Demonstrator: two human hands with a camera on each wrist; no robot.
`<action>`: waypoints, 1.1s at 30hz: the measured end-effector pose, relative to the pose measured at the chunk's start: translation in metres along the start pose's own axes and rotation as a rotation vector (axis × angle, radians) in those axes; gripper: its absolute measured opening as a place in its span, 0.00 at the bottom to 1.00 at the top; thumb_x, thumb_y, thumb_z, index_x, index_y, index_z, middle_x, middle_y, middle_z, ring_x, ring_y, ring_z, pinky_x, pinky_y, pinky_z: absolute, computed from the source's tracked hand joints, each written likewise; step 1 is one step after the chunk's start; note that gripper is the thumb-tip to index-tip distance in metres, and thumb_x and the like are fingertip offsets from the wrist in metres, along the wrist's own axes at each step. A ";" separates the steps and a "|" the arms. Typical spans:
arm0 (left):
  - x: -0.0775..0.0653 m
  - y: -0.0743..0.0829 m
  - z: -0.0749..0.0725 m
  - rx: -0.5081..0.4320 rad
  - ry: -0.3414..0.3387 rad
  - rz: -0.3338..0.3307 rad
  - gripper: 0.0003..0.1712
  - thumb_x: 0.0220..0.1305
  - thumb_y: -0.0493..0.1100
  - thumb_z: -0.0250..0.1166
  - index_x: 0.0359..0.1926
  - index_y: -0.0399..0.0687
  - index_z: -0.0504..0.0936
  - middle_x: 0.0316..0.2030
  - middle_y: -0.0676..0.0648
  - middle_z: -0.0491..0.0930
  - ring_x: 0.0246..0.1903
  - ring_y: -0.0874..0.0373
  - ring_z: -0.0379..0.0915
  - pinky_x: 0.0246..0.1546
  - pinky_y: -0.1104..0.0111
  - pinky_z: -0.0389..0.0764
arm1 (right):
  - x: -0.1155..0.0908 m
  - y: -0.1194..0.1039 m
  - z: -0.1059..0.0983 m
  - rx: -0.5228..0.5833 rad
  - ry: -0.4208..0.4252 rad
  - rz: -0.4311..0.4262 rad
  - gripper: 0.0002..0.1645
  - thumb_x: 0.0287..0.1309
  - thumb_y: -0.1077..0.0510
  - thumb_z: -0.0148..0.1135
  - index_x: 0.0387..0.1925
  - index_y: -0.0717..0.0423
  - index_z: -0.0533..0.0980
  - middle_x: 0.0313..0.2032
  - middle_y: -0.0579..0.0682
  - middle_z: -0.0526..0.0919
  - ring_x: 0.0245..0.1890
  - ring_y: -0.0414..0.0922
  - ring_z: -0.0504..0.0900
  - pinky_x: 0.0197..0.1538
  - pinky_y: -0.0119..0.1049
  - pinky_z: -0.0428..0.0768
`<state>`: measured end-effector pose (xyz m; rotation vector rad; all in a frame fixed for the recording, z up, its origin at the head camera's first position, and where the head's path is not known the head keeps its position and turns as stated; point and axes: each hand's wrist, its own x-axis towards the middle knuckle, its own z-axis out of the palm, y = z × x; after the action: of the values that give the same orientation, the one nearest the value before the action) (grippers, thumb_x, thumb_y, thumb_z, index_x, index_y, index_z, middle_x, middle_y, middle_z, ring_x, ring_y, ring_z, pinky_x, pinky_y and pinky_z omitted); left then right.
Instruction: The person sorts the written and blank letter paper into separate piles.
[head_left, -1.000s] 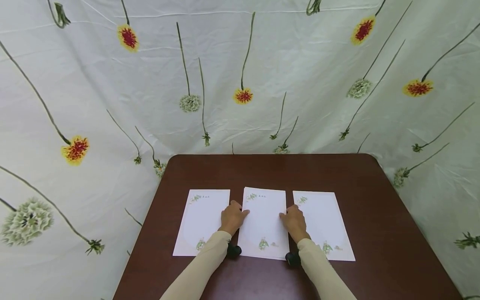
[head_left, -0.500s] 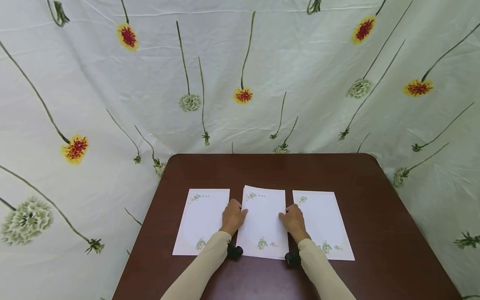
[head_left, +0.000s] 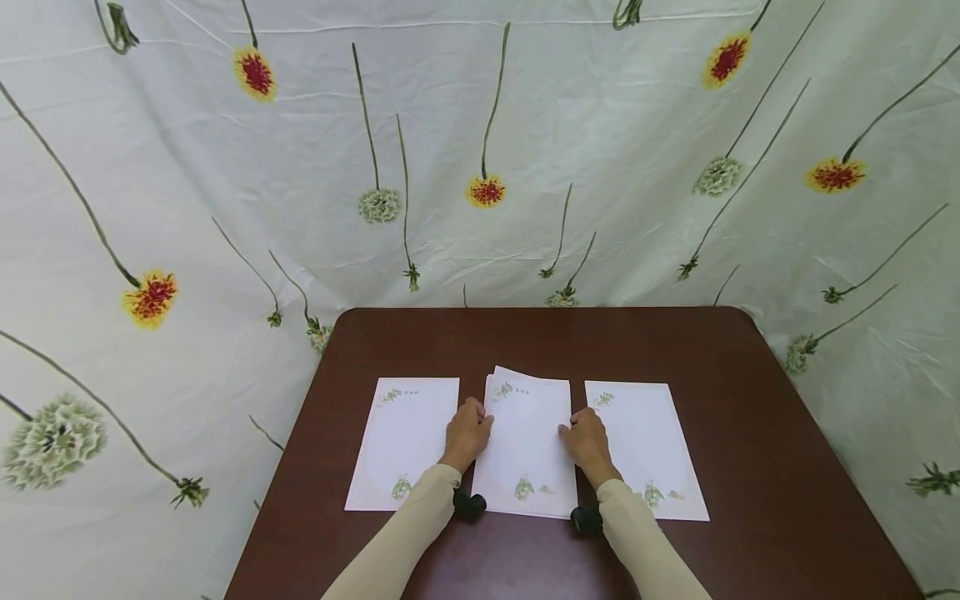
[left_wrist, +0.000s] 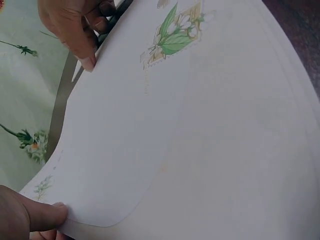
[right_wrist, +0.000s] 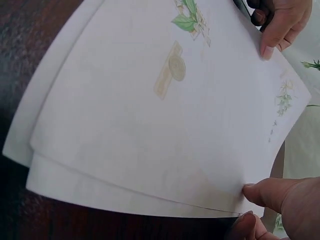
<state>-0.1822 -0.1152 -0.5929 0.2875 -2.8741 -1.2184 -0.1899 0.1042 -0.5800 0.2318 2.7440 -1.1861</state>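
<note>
A small stack of white printed sheets of paper [head_left: 525,450] is between my two hands in the head view, its layers out of line. One sheet's corner juts past the top edge. My left hand [head_left: 467,433] pinches the stack's left edge, thumb [left_wrist: 47,212] on top in the left wrist view. My right hand [head_left: 588,446] pinches the right edge, with its thumb [right_wrist: 265,194] on the face and fingers below. Green leaf prints mark the sheets. The right wrist view shows the staggered lower edges, raised and bowed. Fingertips beneath the paper are partly hidden.
One similar sheet [head_left: 401,450] lies flat at the left, partly under the left forearm. Another sheet [head_left: 648,450] lies at the right, partly behind the right hand and sleeve. All are on a dark brown table [head_left: 780,483]. A floral cloth [head_left: 450,108] hangs behind it.
A sheet in the middle stack has slid so that its upper corner now juts further beyond the top edge. The left hand has shifted slightly; the right hand stays nearly in place.
</note>
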 end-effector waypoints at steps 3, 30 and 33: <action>0.001 0.001 -0.002 0.003 -0.025 -0.002 0.07 0.72 0.38 0.66 0.40 0.37 0.77 0.31 0.44 0.77 0.32 0.50 0.73 0.37 0.58 0.73 | -0.001 0.001 0.001 -0.004 0.006 -0.010 0.17 0.65 0.63 0.66 0.46 0.74 0.74 0.41 0.68 0.82 0.41 0.60 0.83 0.45 0.53 0.82; 0.007 0.003 -0.013 -0.169 -0.052 -0.080 0.13 0.75 0.43 0.66 0.46 0.34 0.82 0.38 0.41 0.84 0.38 0.50 0.79 0.42 0.57 0.81 | -0.001 -0.002 -0.017 -0.023 -0.020 -0.071 0.11 0.77 0.58 0.57 0.36 0.62 0.74 0.31 0.54 0.77 0.31 0.48 0.76 0.33 0.37 0.73; 0.008 0.006 -0.020 -0.150 -0.052 -0.100 0.14 0.75 0.45 0.66 0.45 0.36 0.81 0.39 0.40 0.84 0.37 0.49 0.80 0.42 0.56 0.82 | -0.001 -0.008 -0.021 -0.024 -0.029 -0.106 0.12 0.78 0.58 0.56 0.37 0.62 0.74 0.30 0.54 0.77 0.29 0.47 0.76 0.32 0.37 0.73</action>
<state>-0.1893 -0.1268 -0.5752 0.4059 -2.8216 -1.4709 -0.1916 0.1142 -0.5593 0.0666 2.7747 -1.1711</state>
